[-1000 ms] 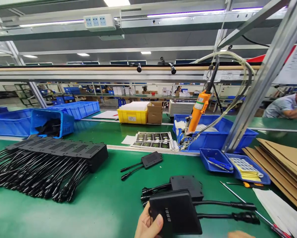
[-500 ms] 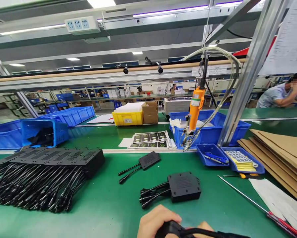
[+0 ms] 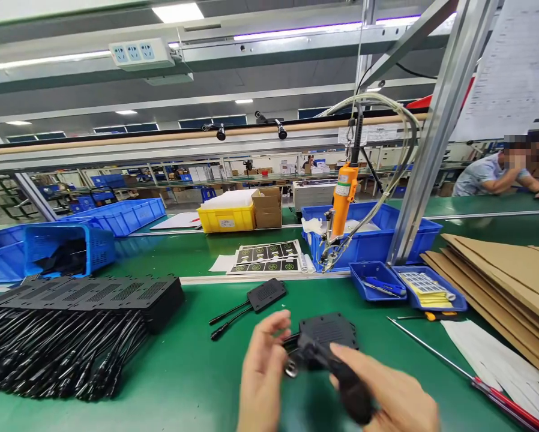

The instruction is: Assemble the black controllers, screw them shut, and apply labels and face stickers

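Note:
My right hand [image 3: 386,390] is wrapped round a black cable part [image 3: 337,372], which is blurred and has a round dark end. My left hand [image 3: 264,366] is beside it, fingers curled but apart, close to a small metal-ringed connector [image 3: 290,368]. Behind both hands lies a black box with cables [image 3: 328,330], partly covered by them. A smaller black box with two leads [image 3: 267,294] rests on the green table further back. At the left, several black boxes [image 3: 98,294] stand in a row with their many cables [image 3: 84,354] toward me.
An orange power screwdriver [image 3: 344,201] hangs above a blue bin [image 3: 368,243]. Small blue trays [image 3: 377,281], cardboard sheets [image 3: 499,276] and a long red-handled screwdriver [image 3: 476,381] are at the right. Printed label sheets [image 3: 267,258] lie at the back. A person [image 3: 490,174] sits far right.
Both hands have risen into view from the bottom edge. My left hand is now apart from the black part, which my right hand holds in front of the box. The view has shifted slightly.

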`<state>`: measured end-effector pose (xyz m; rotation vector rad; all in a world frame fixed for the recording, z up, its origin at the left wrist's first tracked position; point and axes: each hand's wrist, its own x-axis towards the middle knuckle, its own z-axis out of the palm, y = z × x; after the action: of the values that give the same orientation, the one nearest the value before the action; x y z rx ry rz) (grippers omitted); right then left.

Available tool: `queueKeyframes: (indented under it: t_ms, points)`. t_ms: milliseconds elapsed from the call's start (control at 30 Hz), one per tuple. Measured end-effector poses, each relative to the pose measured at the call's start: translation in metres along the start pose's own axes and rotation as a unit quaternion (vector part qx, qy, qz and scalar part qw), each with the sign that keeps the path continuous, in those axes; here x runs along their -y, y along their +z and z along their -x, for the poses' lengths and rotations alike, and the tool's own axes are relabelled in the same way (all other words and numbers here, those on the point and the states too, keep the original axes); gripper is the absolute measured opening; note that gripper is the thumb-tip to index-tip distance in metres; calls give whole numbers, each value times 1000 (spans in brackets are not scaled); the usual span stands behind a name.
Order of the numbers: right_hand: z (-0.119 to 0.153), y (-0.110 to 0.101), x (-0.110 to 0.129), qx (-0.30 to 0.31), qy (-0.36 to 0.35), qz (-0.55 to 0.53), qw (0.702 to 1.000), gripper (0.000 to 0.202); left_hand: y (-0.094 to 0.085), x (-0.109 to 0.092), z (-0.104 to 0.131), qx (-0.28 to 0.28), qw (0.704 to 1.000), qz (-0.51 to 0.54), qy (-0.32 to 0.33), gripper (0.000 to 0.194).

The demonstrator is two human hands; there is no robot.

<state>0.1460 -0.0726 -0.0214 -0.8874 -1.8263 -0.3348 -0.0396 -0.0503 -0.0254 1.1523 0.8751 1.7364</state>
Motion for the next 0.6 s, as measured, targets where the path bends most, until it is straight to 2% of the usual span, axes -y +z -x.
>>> queueKeyframes:
  t_ms: [33,100,133,167,200,267,333,400,500,567,600]
  points:
    - [-10,5,-7,-10,-56,1,998,35,-4,-7,-10,-55,998,17,15,38]
    - [-23,19,-20,6,-122,38,992,29,-14,-22,-28,-146,987,37,61,28]
    - [-24,27,-26,22,-143,64,987,27,-20,-27,-37,-155,984,20,87,24]
    - [-22,36,-30,33,-155,85,984,26,-24,-32,-44,-139,984,-19,106,21]
    - [-16,46,-33,40,-163,99,981,27,-27,-34,-50,-93,986,-77,118,19]
    - [0,64,-35,43,-163,115,979,30,-28,-31,-60,63,968,-211,121,17]
    - [17,78,-31,44,-152,131,979,30,-23,-22,-66,230,914,-318,101,20]
    - [30,85,-25,49,-137,147,978,29,-16,-7,-70,345,856,-378,72,31]
    - [27,76,-18,65,-116,131,982,32,-8,13,-72,438,799,-411,33,37]
    - [9,60,-21,107,-83,41,990,32,-7,22,-72,465,781,-416,32,35]
    - [-5,51,-26,149,-57,-32,987,31,-7,25,-71,470,777,-418,35,36]
